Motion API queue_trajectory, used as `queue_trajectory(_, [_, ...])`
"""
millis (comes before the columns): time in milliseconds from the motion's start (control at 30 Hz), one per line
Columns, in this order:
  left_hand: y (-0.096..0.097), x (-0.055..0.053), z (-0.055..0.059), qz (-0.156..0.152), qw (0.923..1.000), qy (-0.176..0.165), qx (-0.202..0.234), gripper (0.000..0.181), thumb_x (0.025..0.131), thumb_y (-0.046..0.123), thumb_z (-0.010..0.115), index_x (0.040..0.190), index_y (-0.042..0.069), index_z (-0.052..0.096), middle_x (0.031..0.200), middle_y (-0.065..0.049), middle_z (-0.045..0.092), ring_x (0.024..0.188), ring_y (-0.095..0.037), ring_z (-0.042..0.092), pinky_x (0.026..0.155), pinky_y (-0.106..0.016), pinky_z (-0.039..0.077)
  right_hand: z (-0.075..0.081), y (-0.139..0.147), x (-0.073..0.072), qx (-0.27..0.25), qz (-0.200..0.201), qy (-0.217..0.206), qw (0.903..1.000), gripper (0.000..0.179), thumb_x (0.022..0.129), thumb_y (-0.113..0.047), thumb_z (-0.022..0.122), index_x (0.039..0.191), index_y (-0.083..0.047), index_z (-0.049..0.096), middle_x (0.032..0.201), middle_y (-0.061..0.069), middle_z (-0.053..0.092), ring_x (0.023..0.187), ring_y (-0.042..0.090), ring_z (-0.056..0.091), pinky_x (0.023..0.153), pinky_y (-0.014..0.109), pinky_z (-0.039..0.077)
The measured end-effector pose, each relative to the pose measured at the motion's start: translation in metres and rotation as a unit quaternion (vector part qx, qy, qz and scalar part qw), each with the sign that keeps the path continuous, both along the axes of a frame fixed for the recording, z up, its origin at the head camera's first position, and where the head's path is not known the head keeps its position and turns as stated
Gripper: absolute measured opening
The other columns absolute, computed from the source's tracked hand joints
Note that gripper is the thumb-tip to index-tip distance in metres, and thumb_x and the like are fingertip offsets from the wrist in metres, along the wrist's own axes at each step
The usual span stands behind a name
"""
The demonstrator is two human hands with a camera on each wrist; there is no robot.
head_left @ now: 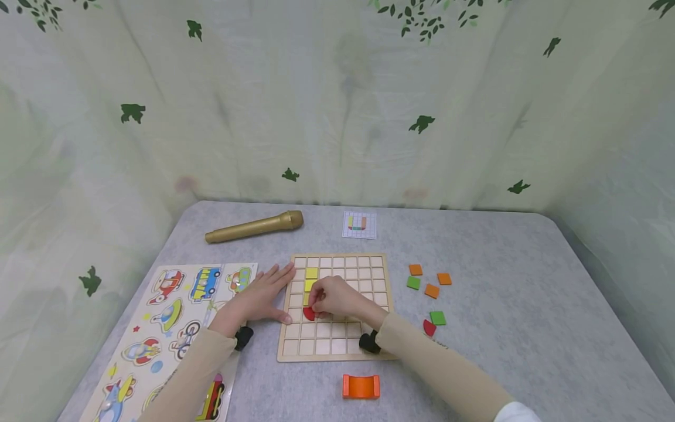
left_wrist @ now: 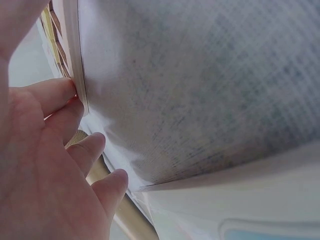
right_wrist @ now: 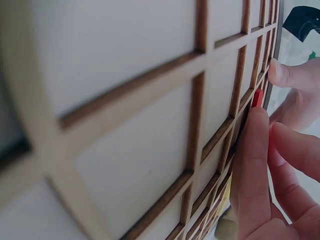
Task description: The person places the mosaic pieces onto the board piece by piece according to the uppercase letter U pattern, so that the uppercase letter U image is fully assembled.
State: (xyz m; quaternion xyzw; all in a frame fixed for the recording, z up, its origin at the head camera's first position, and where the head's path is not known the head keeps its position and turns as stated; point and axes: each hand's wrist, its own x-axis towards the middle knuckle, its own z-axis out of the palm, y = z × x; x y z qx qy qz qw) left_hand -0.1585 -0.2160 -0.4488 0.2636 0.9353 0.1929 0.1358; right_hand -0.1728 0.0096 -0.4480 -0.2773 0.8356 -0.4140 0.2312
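Observation:
A wooden grid board (head_left: 337, 358) lies on the table, with yellow square tiles (head_left: 312, 273) in a column near its left side. My right hand (head_left: 337, 298) is over the board, its thumb and fingers pinching a red quarter-round tile (head_left: 309, 314) just below the yellow column. In the right wrist view, the edge of that red tile (right_wrist: 257, 98) shows past a fingertip, right at the grid. My left hand (head_left: 258, 296) lies spread at the board's left edge. Seen from the left wrist, its fingertips (left_wrist: 65, 89) are at the frame's side.
Orange tiles (head_left: 432, 291), green tiles (head_left: 437, 317) and another red tile (head_left: 429, 327) lie right of the board. A pattern card (head_left: 360, 235) and a gold microphone (head_left: 253, 228) are behind it. An orange block (head_left: 361, 387) sits in front; a vehicle picture board (head_left: 174, 346) lies left.

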Motion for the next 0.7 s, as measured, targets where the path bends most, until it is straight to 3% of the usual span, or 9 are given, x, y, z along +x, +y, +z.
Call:
queue_trajectory(233, [0.000,-0.002,-0.003,0.011,0.9996,-0.008,-0.025,0.107,0.073,0.052,0.076,0.150,-0.001,0.024,0.157,-0.017,0.017,0.141,-0.044,0.011,0.109,-0.063,0.012,0.003,0.017,-0.005,-0.035,0.000,-0.035,0.9987,0.005,0.087,-0.001,0.067,0.082,-0.001,0.067,0.071,0.002,0.064,0.062,0.016,0.064,0.058,0.025,0.053])
queue_trajectory(400, [0.000,-0.003,-0.003,0.016,0.9989,-0.006,-0.043,0.106,0.073,0.051,0.076,0.150,-0.001,0.024,0.157,-0.017,0.017,0.141,-0.044,0.011,0.109,-0.063,0.013,0.001,0.025,-0.007,-0.026,0.005,-0.018,0.9995,0.001,0.085,-0.002,0.068,0.086,-0.003,0.068,0.072,-0.003,0.063,0.061,0.012,0.060,0.059,0.023,0.050])
queue_trajectory(700, [0.001,-0.002,-0.002,0.007,0.9994,-0.003,-0.032,0.107,0.073,0.051,0.076,0.150,-0.001,0.024,0.157,-0.017,0.017,0.141,-0.044,0.012,0.109,-0.063,0.013,-0.002,0.011,-0.002,-0.016,0.062,-0.005,0.9980,0.015,0.082,0.002,0.069,0.089,-0.012,0.069,0.074,-0.006,0.061,0.064,0.009,0.054,0.060,0.021,0.047])
